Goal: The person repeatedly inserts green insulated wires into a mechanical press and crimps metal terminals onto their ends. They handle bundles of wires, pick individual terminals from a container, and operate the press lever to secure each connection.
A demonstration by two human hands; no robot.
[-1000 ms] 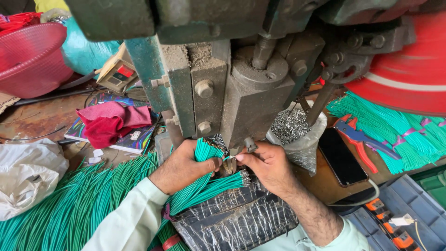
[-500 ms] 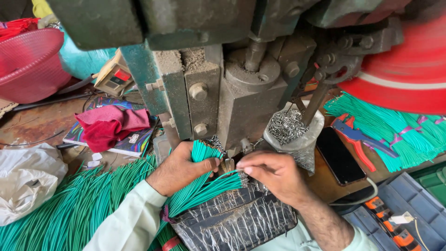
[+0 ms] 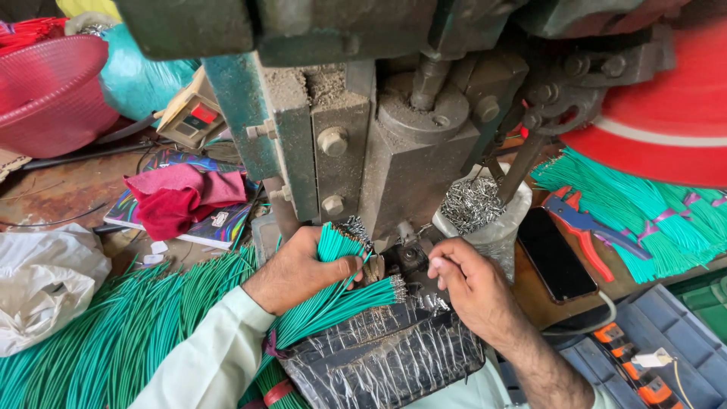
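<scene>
My left hand (image 3: 299, 266) grips a bundle of green wires (image 3: 333, 299) whose stripped ends point toward the base of a grey-green press machine (image 3: 371, 151). My right hand (image 3: 466, 284) is pinched by the die area (image 3: 401, 257) just under the press ram; what it pinches is too small to tell. Both hands rest above a dark tray wrapped in plastic (image 3: 386, 360) that holds small metal terminals.
A heap of loose green wires (image 3: 98, 341) lies at left. A bag of metal terminals (image 3: 473, 204), a black phone (image 3: 554, 256), red-blue crimping pliers (image 3: 587, 231) and tied green bundles (image 3: 644, 212) lie right. A red cloth on a book (image 3: 178, 197), pink basket (image 3: 53, 95), white bag (image 3: 42, 284).
My right hand has drawn back slightly to the right from the die. The left hand has stayed on the wire bundle and shifted it a little.
</scene>
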